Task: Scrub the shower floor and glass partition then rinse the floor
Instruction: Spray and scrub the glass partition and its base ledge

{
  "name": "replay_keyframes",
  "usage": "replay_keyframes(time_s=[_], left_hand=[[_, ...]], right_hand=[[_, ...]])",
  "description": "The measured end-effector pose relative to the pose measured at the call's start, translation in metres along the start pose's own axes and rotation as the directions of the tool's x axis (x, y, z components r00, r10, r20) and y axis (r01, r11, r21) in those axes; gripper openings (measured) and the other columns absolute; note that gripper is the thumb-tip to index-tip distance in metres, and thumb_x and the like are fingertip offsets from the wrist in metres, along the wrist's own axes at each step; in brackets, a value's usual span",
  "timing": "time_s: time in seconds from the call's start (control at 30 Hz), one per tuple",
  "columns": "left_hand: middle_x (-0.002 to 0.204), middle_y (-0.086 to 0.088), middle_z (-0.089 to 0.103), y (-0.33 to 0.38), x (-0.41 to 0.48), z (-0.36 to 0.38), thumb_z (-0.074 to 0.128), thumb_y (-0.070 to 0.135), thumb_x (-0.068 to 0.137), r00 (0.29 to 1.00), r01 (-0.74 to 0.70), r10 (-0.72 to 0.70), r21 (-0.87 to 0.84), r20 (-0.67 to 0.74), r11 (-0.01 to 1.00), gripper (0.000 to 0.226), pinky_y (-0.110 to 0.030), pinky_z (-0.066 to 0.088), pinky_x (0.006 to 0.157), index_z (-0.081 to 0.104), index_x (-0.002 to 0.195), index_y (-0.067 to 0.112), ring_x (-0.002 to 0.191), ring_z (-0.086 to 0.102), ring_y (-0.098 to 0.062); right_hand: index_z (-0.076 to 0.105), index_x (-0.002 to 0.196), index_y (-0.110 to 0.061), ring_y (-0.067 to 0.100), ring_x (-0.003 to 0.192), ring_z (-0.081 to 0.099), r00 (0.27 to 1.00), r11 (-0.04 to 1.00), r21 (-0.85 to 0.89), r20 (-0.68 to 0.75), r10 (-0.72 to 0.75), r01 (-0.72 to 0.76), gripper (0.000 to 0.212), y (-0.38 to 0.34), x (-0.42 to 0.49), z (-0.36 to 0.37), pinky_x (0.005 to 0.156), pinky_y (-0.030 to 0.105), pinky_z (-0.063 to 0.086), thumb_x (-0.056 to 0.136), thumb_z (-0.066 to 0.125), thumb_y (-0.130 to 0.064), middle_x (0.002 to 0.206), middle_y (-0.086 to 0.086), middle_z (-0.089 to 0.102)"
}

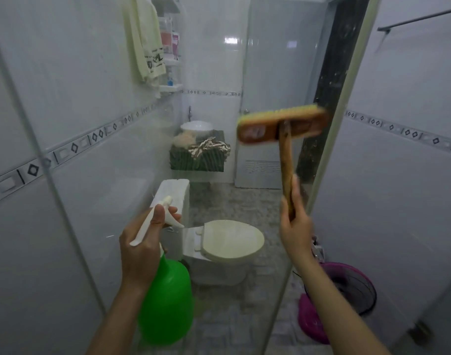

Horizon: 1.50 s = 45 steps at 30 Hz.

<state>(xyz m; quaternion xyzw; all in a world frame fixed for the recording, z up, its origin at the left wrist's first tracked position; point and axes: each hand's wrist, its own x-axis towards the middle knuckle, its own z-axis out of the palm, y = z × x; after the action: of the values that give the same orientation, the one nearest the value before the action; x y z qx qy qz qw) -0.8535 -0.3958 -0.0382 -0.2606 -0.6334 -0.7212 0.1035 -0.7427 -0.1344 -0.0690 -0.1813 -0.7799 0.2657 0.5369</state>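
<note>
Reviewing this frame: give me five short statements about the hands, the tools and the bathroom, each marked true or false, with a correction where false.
1. The left hand holds a green spray bottle. True.
2. The right hand grips a sponge. False: it grips the wooden handle of a scrub brush.
3. The brush head is raised above both hands, up by the glass partition. True.
4. The toilet has its lid up. False: the lid is down.
5. No cloth hangs on the wall. False: a pale towel hangs at the upper left.
</note>
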Motion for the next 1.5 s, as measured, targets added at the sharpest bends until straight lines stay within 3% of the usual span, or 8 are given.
replay_keyframes(time_s=[0.2,0.33,0.47,0.67,0.93,1.2,1.33,1.5], left_hand=[[0.088,0.019,0.076,-0.003,0.001,-0.022,0.047,0.046,0.093,1.000,0.009,-0.009,0.001,-0.025,1.000,0.034,-0.011,0.053,0.069,0.074,0.091,0.026,0.088,0.071,-0.010],[0.091,0.016,0.076,0.000,-0.002,-0.035,0.045,0.056,0.090,0.999,0.003,0.001,0.078,-0.051,0.997,0.034,-0.028,0.056,0.060,0.076,0.084,0.041,0.084,0.071,-0.012],[0.090,0.010,0.077,0.004,-0.004,-0.049,0.046,0.054,0.091,0.995,0.011,-0.002,0.092,-0.096,0.996,0.029,-0.041,0.057,0.062,0.074,0.084,0.049,0.088,0.073,-0.014],[0.088,0.008,0.076,0.002,-0.006,-0.072,0.046,0.047,0.094,0.991,0.035,-0.015,0.141,-0.136,0.989,0.030,-0.031,0.055,0.052,0.074,0.084,0.040,0.084,0.072,-0.011],[0.086,0.016,0.076,-0.006,-0.025,-0.060,0.044,0.054,0.089,0.980,0.101,-0.060,0.210,-0.191,0.973,0.038,-0.019,0.054,0.052,0.074,0.088,0.030,0.074,0.071,-0.014],[0.084,0.004,0.078,-0.074,-0.049,-0.034,0.046,0.047,0.088,0.970,0.128,-0.091,0.155,-0.227,0.980,0.040,-0.022,0.052,0.055,0.077,0.086,0.022,0.084,0.074,-0.014],[0.083,0.002,0.078,-0.127,-0.052,-0.020,0.048,0.054,0.080,0.977,0.095,-0.067,0.129,-0.203,0.987,0.045,-0.028,0.046,0.054,0.078,0.086,0.021,0.081,0.075,-0.015],[0.080,0.002,0.078,-0.189,-0.045,-0.007,0.045,0.061,0.080,0.985,0.025,0.004,0.164,-0.175,0.986,0.052,-0.025,0.043,0.049,0.076,0.088,0.020,0.078,0.075,-0.013]], right_hand=[[0.012,0.148,-0.048,0.003,0.041,0.038,0.914,0.979,-0.199,0.403,0.047,0.037,0.072,0.019,-0.107,0.020,0.042,0.010,0.022,0.095,0.054,-0.023,0.056,-0.014,0.042],[0.013,0.150,-0.038,0.006,0.043,0.034,0.939,0.941,-0.237,0.302,-0.166,0.243,0.062,-0.030,-0.026,0.064,0.040,0.015,0.020,0.097,0.044,-0.029,0.059,-0.005,0.047],[0.017,0.149,-0.039,0.006,0.044,0.038,0.971,0.983,-0.127,0.216,-0.101,0.130,0.064,-0.017,-0.033,0.060,0.041,0.023,0.034,0.098,0.050,-0.022,0.061,-0.004,0.052],[0.014,0.146,-0.052,0.009,0.049,0.054,0.902,0.986,-0.146,0.410,0.134,-0.080,0.075,0.011,-0.141,0.045,0.043,0.025,0.045,0.092,0.056,-0.023,0.071,0.001,0.065],[0.030,0.148,-0.026,0.005,0.040,0.032,0.918,0.967,-0.095,0.349,-0.190,0.236,0.049,-0.071,-0.037,0.112,0.043,0.009,0.016,0.099,0.037,-0.032,0.058,-0.006,0.044],[0.051,0.138,-0.023,0.001,0.037,0.037,0.885,0.965,-0.049,0.411,-0.217,0.259,0.047,0.009,-0.090,0.084,0.034,0.008,0.028,0.098,0.037,-0.045,0.052,-0.016,0.040],[0.013,0.147,-0.049,0.006,0.035,0.045,0.857,0.913,-0.035,0.361,-0.367,0.406,0.062,0.034,-0.086,0.090,0.031,0.025,0.045,0.090,0.037,-0.041,0.050,-0.010,0.046],[0.000,0.133,-0.066,0.002,0.066,0.058,0.826,0.869,0.030,0.298,-0.480,0.494,0.056,0.057,-0.085,0.109,0.048,0.011,0.047,0.086,0.027,-0.050,0.049,-0.003,0.046]])
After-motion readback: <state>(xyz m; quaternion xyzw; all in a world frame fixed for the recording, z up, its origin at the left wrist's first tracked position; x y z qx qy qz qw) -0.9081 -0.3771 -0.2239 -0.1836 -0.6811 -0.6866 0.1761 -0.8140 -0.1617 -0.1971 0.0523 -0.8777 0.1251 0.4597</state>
